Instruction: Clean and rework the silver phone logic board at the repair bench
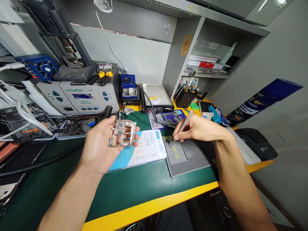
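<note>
My left hand (98,141) holds a small phone circuit board (119,127) with cut-out openings, tilted up in the fingers above a white and light-blue printed package (150,149). In my right hand (190,128) is a pair of thin metal tweezers (185,122), pinched like a pen. Their tips point down at a grey perforated mat (197,157), over its smooth rectangular panel with yellow lettering. I cannot tell whether the tips touch the mat or grip some tiny part.
A hot-air station (84,96) stands at the back left, near a soldering iron stand (130,89). Trays of boards (79,126) and a black hose (48,163) lie at the left. A tool holder (185,96) and a blue spray can (260,102) are at the right.
</note>
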Available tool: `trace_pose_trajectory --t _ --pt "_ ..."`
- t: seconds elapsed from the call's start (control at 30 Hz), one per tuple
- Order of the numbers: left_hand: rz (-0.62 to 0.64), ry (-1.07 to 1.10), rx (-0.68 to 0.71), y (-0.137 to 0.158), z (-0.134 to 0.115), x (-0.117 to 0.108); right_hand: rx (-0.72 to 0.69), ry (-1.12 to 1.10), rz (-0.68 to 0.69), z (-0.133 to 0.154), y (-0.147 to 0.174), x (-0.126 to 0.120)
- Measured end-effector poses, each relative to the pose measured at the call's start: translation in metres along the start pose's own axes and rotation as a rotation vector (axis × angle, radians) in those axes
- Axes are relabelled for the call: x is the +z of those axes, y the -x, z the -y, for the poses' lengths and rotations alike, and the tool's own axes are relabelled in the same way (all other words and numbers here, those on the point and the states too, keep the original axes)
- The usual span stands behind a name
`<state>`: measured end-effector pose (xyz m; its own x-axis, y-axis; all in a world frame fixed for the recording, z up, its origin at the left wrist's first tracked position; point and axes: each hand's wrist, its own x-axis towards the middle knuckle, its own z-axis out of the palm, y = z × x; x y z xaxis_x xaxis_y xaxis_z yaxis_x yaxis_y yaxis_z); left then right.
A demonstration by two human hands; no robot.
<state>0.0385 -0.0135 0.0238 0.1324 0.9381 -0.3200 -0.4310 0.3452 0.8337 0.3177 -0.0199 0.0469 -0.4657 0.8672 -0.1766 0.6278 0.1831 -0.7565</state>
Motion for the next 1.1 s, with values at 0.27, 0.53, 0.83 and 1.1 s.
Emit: trace_pose_trajectory --t 0.27,0.53,0.83,1.1 --pt "0.038 -0.008 -0.035 0.001 0.004 0.005 0.004 -0.013 -0.003 0.001 0.001 0.000" --pt "0.103 0.050 -0.077 0.003 0.005 0.003 -0.046 -0.214 -0.248 0.004 0.003 0.000" --pt "0.272 0.083 -0.162 0.001 0.006 -0.002 -0.159 -0.922 -0.444 0.018 -0.014 0.027" --pt "0.275 0.093 -0.197 -0.001 -0.003 -0.015 -0.096 -1.173 -0.404 0.020 -0.023 0.044"
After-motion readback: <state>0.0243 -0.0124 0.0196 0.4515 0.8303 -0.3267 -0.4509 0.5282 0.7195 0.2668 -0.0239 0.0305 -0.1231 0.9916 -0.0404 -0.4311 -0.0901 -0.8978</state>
